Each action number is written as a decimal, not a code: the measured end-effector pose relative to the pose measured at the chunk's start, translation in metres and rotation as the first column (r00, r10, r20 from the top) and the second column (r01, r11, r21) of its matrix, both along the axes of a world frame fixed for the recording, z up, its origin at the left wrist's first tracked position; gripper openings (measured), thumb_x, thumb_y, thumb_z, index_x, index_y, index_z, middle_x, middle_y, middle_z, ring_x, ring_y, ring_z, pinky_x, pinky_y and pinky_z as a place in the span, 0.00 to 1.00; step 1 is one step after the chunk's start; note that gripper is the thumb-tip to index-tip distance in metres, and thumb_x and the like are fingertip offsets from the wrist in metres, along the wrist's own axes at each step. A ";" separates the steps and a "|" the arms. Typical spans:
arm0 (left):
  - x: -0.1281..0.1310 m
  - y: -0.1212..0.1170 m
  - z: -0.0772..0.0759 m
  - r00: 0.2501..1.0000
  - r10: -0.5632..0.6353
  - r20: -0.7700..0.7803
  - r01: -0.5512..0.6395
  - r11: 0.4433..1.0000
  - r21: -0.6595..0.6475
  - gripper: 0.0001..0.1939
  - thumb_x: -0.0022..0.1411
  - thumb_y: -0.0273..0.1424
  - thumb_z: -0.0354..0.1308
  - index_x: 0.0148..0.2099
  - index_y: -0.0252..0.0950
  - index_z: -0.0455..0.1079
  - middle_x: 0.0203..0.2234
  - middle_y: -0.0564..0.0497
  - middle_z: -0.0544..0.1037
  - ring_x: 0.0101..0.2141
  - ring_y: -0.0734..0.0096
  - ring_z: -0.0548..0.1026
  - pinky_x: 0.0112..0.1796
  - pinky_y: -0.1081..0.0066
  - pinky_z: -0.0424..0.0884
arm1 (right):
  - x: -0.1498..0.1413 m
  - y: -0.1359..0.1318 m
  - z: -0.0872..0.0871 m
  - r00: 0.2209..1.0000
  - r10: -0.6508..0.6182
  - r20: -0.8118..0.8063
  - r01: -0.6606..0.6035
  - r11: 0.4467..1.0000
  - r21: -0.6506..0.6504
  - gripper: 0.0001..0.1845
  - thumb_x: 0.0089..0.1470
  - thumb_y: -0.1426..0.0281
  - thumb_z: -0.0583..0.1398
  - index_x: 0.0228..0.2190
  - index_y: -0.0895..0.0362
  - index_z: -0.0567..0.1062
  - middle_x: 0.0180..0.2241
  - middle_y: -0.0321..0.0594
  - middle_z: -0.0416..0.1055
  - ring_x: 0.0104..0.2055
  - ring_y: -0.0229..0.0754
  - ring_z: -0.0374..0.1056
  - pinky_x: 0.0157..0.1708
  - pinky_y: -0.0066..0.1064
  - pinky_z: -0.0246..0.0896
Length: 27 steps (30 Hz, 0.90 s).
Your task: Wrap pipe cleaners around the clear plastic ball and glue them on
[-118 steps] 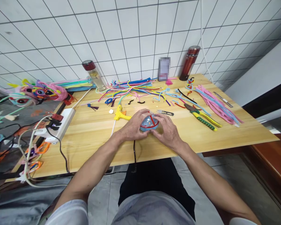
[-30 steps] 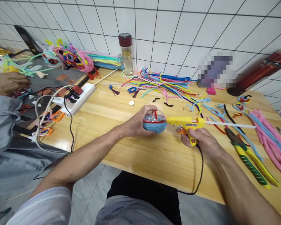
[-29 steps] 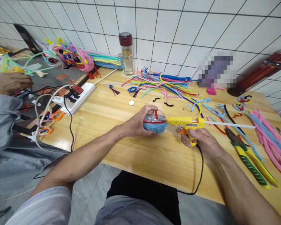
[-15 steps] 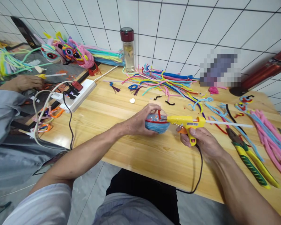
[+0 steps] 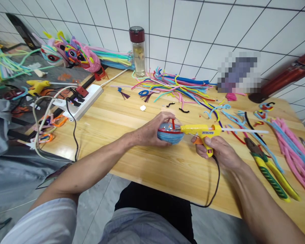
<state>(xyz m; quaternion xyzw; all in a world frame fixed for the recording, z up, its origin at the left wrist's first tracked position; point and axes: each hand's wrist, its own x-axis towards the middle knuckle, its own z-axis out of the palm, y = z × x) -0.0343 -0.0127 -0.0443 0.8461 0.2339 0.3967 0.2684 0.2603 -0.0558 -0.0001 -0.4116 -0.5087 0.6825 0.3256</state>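
Observation:
My left hand [image 5: 152,130] is closed round a clear plastic ball [image 5: 170,136] whose lower half is wrapped in light-blue pipe cleaner. A red pipe cleaner [image 5: 173,124] rings its middle, and a short end stands up near my fingers. In my right hand [image 5: 220,150] is a yellow glue gun [image 5: 202,131], its grip inside my palm and fingers by the orange trigger. The gun's nozzle meets the ball's right side; whether it touches, I cannot tell. A white glue stick [image 5: 245,130] pokes out of the gun's back.
Loose pipe cleaners [image 5: 178,86] lie along the wall beside a glass bottle [image 5: 137,52]. Pliers [image 5: 269,169] and pink pipe cleaners [image 5: 292,149] are at right, near a red thermos [image 5: 282,78]. At left are a power strip [image 5: 85,103] and another glue gun [image 5: 38,87].
The co-worker's hand at the left has let go of the other glue gun and left the view. My hands, the ball and my glue gun stay nearly still.

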 end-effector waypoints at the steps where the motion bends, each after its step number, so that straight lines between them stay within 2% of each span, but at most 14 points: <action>1: 0.000 0.000 0.000 1.000 -0.002 -0.004 0.002 1.000 0.001 0.48 0.52 0.38 0.76 0.69 0.44 0.55 0.62 0.36 0.67 0.65 0.44 0.67 0.62 0.44 0.71 | 0.001 0.000 0.000 1.000 0.004 -0.002 -0.004 1.000 -0.004 0.25 0.53 0.48 0.71 0.31 0.58 0.78 0.20 0.33 0.63 0.20 0.36 0.58 0.24 0.35 0.47; 12: 0.000 0.001 0.001 1.000 -0.007 0.000 0.007 1.000 0.019 0.47 0.52 0.38 0.75 0.69 0.43 0.56 0.61 0.37 0.69 0.65 0.46 0.68 0.63 0.45 0.70 | 0.006 0.004 -0.003 0.999 0.024 0.046 -0.024 1.000 0.009 0.27 0.52 0.45 0.70 0.31 0.58 0.77 0.19 0.32 0.62 0.20 0.36 0.58 0.24 0.34 0.47; 20: 0.001 0.000 0.001 1.000 0.002 -0.011 -0.002 1.000 -0.022 0.48 0.50 0.37 0.76 0.68 0.44 0.57 0.61 0.37 0.69 0.65 0.43 0.67 0.64 0.43 0.68 | 0.003 0.003 0.003 0.996 0.029 0.079 -0.031 0.999 0.026 0.27 0.52 0.44 0.70 0.30 0.57 0.76 0.18 0.32 0.60 0.19 0.37 0.56 0.23 0.35 0.46; 27: 0.000 -0.001 0.001 1.000 0.008 -0.013 -0.008 1.000 -0.028 0.47 0.50 0.36 0.76 0.67 0.44 0.57 0.62 0.38 0.68 0.65 0.44 0.67 0.63 0.43 0.69 | 0.006 0.004 0.000 0.995 0.047 0.088 -0.051 0.998 0.037 0.27 0.54 0.44 0.69 0.31 0.57 0.77 0.19 0.33 0.62 0.20 0.37 0.57 0.23 0.35 0.47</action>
